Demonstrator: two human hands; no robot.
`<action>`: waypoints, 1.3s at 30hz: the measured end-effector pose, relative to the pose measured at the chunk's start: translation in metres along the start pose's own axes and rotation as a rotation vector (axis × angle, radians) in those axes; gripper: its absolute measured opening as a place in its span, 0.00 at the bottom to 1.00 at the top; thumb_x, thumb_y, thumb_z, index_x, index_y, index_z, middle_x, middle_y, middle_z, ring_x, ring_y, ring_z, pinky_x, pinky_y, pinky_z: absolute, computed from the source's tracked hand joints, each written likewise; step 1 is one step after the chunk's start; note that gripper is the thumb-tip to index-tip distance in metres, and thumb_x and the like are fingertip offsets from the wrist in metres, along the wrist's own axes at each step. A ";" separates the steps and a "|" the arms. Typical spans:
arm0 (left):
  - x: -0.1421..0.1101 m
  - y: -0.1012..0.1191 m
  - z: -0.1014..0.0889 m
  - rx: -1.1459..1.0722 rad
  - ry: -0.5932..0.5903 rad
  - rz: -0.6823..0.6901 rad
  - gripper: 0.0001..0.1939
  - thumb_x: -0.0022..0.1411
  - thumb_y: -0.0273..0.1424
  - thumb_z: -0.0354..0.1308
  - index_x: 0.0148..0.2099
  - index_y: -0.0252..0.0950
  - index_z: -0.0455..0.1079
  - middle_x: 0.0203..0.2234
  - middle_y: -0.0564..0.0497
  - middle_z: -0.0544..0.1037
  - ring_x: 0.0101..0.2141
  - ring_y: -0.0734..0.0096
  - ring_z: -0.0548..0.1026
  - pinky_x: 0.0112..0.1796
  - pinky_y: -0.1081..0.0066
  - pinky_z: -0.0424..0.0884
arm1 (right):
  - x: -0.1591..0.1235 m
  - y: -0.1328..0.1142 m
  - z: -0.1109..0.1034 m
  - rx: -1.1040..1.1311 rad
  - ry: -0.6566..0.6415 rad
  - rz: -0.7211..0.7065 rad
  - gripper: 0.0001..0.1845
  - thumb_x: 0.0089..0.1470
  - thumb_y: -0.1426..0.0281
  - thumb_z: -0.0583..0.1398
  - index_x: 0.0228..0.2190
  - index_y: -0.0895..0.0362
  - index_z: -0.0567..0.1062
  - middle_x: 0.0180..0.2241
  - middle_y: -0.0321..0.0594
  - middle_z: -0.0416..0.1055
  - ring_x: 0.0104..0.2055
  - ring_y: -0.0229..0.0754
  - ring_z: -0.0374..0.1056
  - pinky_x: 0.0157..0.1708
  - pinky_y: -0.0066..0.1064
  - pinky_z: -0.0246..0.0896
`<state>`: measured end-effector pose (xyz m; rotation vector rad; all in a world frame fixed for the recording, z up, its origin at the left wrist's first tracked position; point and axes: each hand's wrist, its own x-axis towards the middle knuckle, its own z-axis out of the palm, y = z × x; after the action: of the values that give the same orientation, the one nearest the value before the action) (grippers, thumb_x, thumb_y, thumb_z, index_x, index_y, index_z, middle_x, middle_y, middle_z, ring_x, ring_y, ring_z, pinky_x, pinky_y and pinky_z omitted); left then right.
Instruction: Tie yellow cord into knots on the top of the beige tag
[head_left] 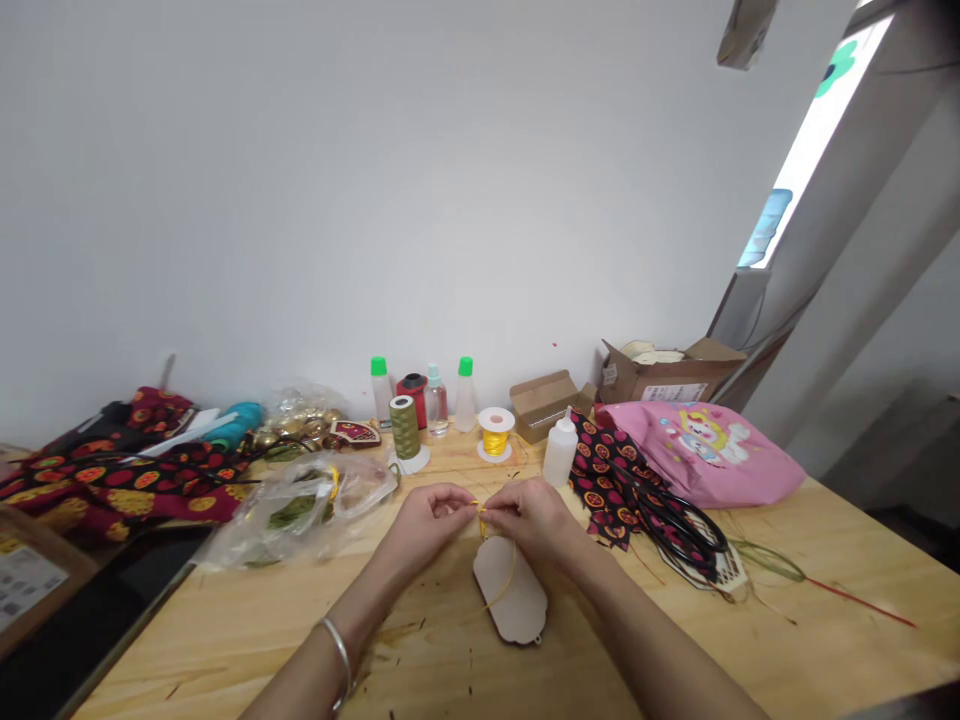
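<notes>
My left hand (pixel 439 518) and my right hand (pixel 531 515) meet at the middle of the table, fingertips pinched on a thin yellow cord (pixel 484 527). Below them lies a flat beige wooden plaque (pixel 511 592) with a scalloped lower edge and a small loop at its bottom. The cord runs from the plaque's top up into my fingers, and a loose length of it hangs across the plaque. Any knot between the fingertips is too small to make out. A silver bangle (pixel 339 655) circles my left wrist.
Behind my hands stand a yellow cord spool (pixel 495 440), a green thread spool (pixel 405 430) and a white squeeze bottle (pixel 559 452). Leftward lie a plastic bag (pixel 307 505) and patterned fabric (pixel 135 480). To the right are black cable (pixel 679 525), a pink bag (pixel 705 455) and a cardboard box (pixel 667 380).
</notes>
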<state>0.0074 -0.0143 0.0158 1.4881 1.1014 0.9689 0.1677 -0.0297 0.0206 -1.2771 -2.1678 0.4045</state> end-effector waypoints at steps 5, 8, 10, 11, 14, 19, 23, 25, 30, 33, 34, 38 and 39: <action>0.001 0.001 0.000 -0.040 -0.023 -0.110 0.08 0.38 0.33 0.60 0.23 0.32 0.72 0.18 0.51 0.75 0.19 0.76 0.67 0.21 0.78 0.60 | 0.000 -0.001 -0.006 0.044 0.001 0.124 0.10 0.43 0.68 0.55 0.21 0.56 0.76 0.13 0.32 0.64 0.16 0.30 0.53 0.15 0.21 0.40; 0.001 -0.002 -0.003 -0.012 -0.048 -0.129 0.10 0.38 0.34 0.60 0.24 0.32 0.73 0.20 0.50 0.76 0.20 0.75 0.68 0.22 0.77 0.60 | 0.001 -0.003 -0.009 0.053 -0.004 0.179 0.09 0.40 0.69 0.56 0.19 0.56 0.76 0.12 0.32 0.63 0.16 0.30 0.53 0.14 0.21 0.40; 0.000 -0.003 -0.004 0.009 -0.049 -0.116 0.11 0.39 0.35 0.60 0.25 0.33 0.73 0.21 0.50 0.76 0.21 0.74 0.68 0.22 0.77 0.61 | 0.001 -0.001 -0.010 0.068 0.002 0.188 0.09 0.40 0.69 0.56 0.18 0.56 0.76 0.12 0.32 0.63 0.16 0.30 0.54 0.14 0.21 0.40; -0.001 -0.003 -0.005 0.017 -0.048 -0.111 0.11 0.39 0.35 0.60 0.25 0.33 0.73 0.22 0.50 0.76 0.22 0.74 0.69 0.23 0.78 0.61 | 0.001 0.001 -0.011 0.076 0.011 0.188 0.09 0.40 0.70 0.56 0.18 0.57 0.76 0.12 0.33 0.64 0.16 0.30 0.54 0.14 0.21 0.41; -0.002 -0.002 -0.006 0.001 -0.059 -0.132 0.12 0.39 0.35 0.60 0.27 0.33 0.73 0.23 0.50 0.77 0.22 0.73 0.69 0.23 0.77 0.61 | 0.001 0.007 -0.012 0.102 0.035 0.184 0.10 0.41 0.69 0.55 0.18 0.58 0.75 0.13 0.33 0.64 0.17 0.31 0.55 0.14 0.20 0.43; -0.003 0.002 -0.004 -0.045 -0.087 -0.141 0.12 0.39 0.35 0.60 0.28 0.34 0.73 0.24 0.49 0.77 0.23 0.73 0.69 0.25 0.77 0.62 | 0.003 0.007 -0.012 0.191 0.077 0.143 0.11 0.43 0.70 0.54 0.20 0.60 0.75 0.17 0.34 0.67 0.20 0.32 0.58 0.17 0.21 0.49; -0.004 0.003 -0.003 -0.082 -0.083 -0.129 0.11 0.39 0.34 0.61 0.28 0.35 0.73 0.24 0.51 0.77 0.23 0.74 0.68 0.24 0.77 0.61 | 0.005 0.001 -0.013 0.282 0.100 0.148 0.10 0.43 0.71 0.54 0.22 0.61 0.75 0.21 0.37 0.70 0.22 0.34 0.61 0.21 0.22 0.53; -0.004 0.003 -0.003 -0.071 -0.089 -0.135 0.11 0.39 0.34 0.61 0.27 0.35 0.74 0.23 0.51 0.77 0.21 0.75 0.67 0.23 0.78 0.60 | 0.004 0.000 -0.013 0.304 0.114 0.160 0.10 0.42 0.71 0.55 0.21 0.61 0.75 0.21 0.38 0.70 0.22 0.34 0.61 0.21 0.23 0.53; -0.003 0.002 -0.003 0.016 -0.057 -0.148 0.11 0.38 0.36 0.60 0.25 0.33 0.74 0.19 0.51 0.76 0.19 0.76 0.65 0.20 0.78 0.58 | 0.004 -0.002 -0.013 0.363 0.177 0.163 0.10 0.41 0.71 0.55 0.18 0.62 0.73 0.15 0.35 0.65 0.18 0.31 0.55 0.18 0.21 0.50; -0.003 0.001 -0.002 0.068 -0.048 -0.139 0.13 0.38 0.37 0.60 0.24 0.31 0.73 0.18 0.52 0.75 0.18 0.77 0.64 0.20 0.78 0.57 | 0.005 -0.002 -0.013 0.399 0.209 0.150 0.10 0.41 0.70 0.55 0.16 0.62 0.72 0.13 0.33 0.60 0.17 0.30 0.52 0.16 0.21 0.47; -0.003 0.001 -0.003 0.075 -0.050 -0.140 0.13 0.38 0.37 0.60 0.24 0.31 0.73 0.17 0.52 0.74 0.17 0.77 0.63 0.19 0.78 0.56 | 0.005 -0.002 -0.013 0.407 0.215 0.150 0.10 0.41 0.70 0.55 0.15 0.62 0.71 0.13 0.32 0.59 0.17 0.30 0.52 0.16 0.21 0.46; -0.002 0.000 -0.003 0.043 -0.043 -0.153 0.14 0.37 0.37 0.60 0.24 0.30 0.73 0.16 0.52 0.73 0.17 0.78 0.62 0.19 0.78 0.55 | 0.005 0.002 -0.011 0.444 0.242 0.204 0.10 0.40 0.70 0.55 0.15 0.62 0.70 0.12 0.32 0.57 0.15 0.30 0.51 0.15 0.21 0.46; -0.001 -0.001 -0.004 0.030 -0.039 -0.154 0.13 0.37 0.37 0.60 0.23 0.31 0.73 0.17 0.52 0.73 0.17 0.78 0.62 0.19 0.78 0.55 | 0.005 0.003 -0.011 0.452 0.244 0.222 0.10 0.40 0.70 0.55 0.15 0.62 0.70 0.12 0.31 0.57 0.15 0.30 0.51 0.14 0.21 0.46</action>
<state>0.0034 -0.0146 0.0158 1.4173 1.1881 0.8169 0.1743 -0.0240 0.0296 -1.2330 -1.6192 0.7393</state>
